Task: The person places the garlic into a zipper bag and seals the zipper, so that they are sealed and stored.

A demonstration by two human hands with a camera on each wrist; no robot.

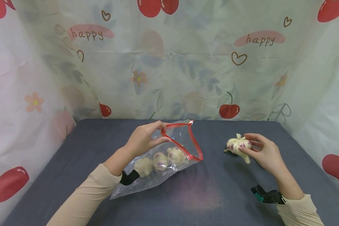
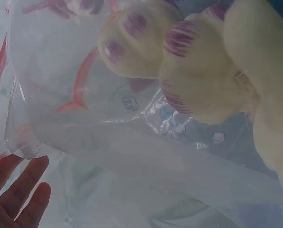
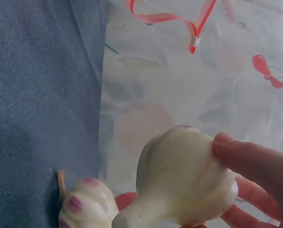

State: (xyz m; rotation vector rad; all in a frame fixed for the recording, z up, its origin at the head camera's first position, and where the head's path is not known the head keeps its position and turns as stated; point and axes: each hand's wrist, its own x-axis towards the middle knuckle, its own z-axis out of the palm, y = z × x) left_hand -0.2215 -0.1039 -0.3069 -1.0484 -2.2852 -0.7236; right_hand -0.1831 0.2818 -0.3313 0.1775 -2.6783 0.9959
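Garlic (image 1: 242, 146), dk tbl (image 1: 203, 188), cherry-print bkdrp (image 1: 172, 88)

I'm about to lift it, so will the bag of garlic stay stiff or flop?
The bag is probably floppy: its clear sides look thin and creased. The bulbs inside may roll or slide, being rounded. Its red-edged mouth gapes, so tipping it might spill them.

Left sleeve (image 1: 82, 194) observed from across the tabletop (image 1: 203, 201): pale beige, long, creased along the forearm, ending short of the bare left hand (image 1: 142, 138). A black, curved wrist unit (image 1: 130, 177) sits beneath that arm, partly hidden. Right sleeve (image 1: 299, 211): matching beige, rumpled at the cuff; right hand (image 1: 264, 153) likewise bare. Its angular black camera mount (image 1: 271, 197) bears a teal panel (image 1: 259, 197) and small perforations.
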